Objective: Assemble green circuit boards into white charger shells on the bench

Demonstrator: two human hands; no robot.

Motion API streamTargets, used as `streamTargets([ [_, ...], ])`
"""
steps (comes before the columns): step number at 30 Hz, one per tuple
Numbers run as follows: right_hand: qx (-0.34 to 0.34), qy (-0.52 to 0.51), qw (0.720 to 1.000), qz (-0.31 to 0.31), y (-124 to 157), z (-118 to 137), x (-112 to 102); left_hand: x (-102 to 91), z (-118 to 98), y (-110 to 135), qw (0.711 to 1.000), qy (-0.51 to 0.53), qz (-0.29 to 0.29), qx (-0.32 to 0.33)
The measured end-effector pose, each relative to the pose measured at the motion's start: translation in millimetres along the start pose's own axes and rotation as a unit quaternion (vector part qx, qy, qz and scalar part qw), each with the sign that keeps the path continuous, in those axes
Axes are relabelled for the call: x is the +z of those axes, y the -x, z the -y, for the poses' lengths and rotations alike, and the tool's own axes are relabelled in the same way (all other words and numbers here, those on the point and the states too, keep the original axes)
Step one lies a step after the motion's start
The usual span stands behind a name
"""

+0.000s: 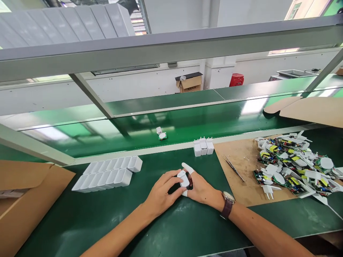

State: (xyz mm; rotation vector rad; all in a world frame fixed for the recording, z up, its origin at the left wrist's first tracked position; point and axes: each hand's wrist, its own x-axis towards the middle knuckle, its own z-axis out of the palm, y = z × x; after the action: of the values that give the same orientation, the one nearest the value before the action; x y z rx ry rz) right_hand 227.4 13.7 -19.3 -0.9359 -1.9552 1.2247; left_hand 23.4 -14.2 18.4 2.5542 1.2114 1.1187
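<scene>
Head view: a small white casing (184,182) sits between the two hands, over the green tabletop (182,226). The left hand (164,188) pinches it between thumb and fingers. The right hand (200,186) (white covers on its thumb and forefinger) cups around the casing, those two digits spread apart; its other fingers are mostly hidden, so I cannot tell whether they grip. Left of the casing stand two rows of open white shells (107,177); beyond it, three pronged white units (204,147). Right of it, tweezers (233,168) and a heap of circuit boards (294,166) lie on a brown sheet (248,195).
</scene>
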Motion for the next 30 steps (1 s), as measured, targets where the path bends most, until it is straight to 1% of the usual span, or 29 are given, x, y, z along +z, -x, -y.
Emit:
streamTargets([
  [2, -0.005, 0.014, 1.0, -0.002, 0.3, 2.8, -0.8, -1.1, -3.1, -2.6, 0.997, -0.062, -0.009, 0.036],
  [4, -0.009, 0.029, 1.0, -0.003, 0.8, 4.1, -0.3, -3.1, -5.7, -5.3, 0.99, -0.121, -0.005, 0.067],
  [6, -0.011, 0.041, 0.999, -0.007, 1.1, 4.0, 0.9, -5.9, -6.5, -7.0, 0.987, -0.143, 0.013, 0.073],
  [7, -0.011, 0.047, 0.999, -0.011, 1.1, 3.7, 1.5, -7.6, -6.0, -7.4, 0.989, -0.129, 0.027, 0.065],
  [9, -0.01, 0.054, 0.998, -0.02, 0.9, 3.5, 2.2, -11.0, -3.6, -7.2, 0.995, -0.062, 0.067, 0.034],
  [12, -0.008, 0.049, 0.999, -0.021, 0.4, 5.9, 1.4, -14.7, 0.4, -5.7, 0.99, 0.05, 0.129, -0.032],
  [14, -0.002, 0.045, 0.999, -0.018, 0.3, 8.8, 0.1, -14.5, 1.2, -4.1, 0.982, 0.084, 0.152, -0.067],
  [16, 0.001, 0.046, 0.999, -0.018, 0.6, 11.8, -1.1, -11.2, 0.6, -1.4, 0.978, 0.092, 0.165, -0.089],
  [19, -0.001, 0.049, 0.999, -0.018, 1.4, 14.4, -3.0, -1.5, -0.8, 5.3, 0.978, 0.096, 0.152, -0.108],
  [23, 0.021, 0.041, 0.999, 0.004, 2.3, 14.5, -6.1, 9.4, -0.2, 15.5, 0.976, 0.139, 0.086, -0.146],
  [25, 0.031, 0.034, 0.999, 0.019, 2.5, 14.3, -7.2, 9.0, 1.8, 16.4, 0.974, 0.153, 0.075, -0.149],
  [28, 0.033, 0.044, 0.998, 0.018, 3.2, 15.0, -7.2, 2.7, 10.6, 6.4, 0.979, 0.129, 0.093, -0.125],
  [30, 0.031, 0.075, 0.997, 0.001, 4.8, 16.5, -6.7, -1.0, 22.7, -7.9, 0.981, 0.11, 0.09, -0.131],
])
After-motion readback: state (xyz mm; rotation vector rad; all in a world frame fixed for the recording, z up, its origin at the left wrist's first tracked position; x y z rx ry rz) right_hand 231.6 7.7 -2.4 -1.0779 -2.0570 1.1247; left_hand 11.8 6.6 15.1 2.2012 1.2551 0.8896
